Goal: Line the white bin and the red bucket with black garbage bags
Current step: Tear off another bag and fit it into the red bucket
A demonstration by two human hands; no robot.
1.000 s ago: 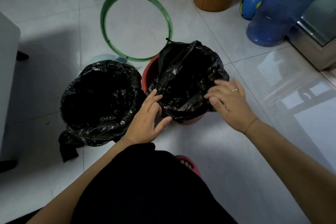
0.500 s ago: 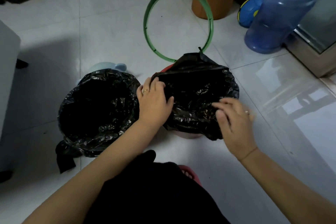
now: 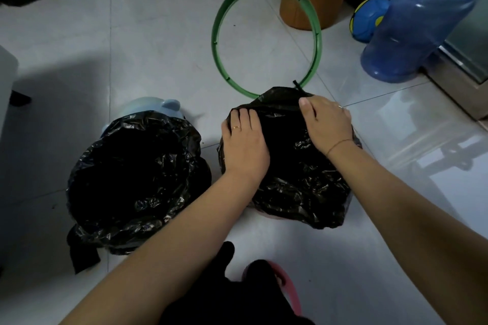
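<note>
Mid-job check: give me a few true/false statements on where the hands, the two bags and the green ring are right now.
1. Both hands are on the right-hand bag. True: left hand and right hand rest on it.
2. The green ring sits on the left-hand bag. False: it lies on the floor beyond the right-hand bag.
3. The left-hand bag's mouth is open. True.
4. The blue water jug stands between the two bags. False: it stands far right.
</note>
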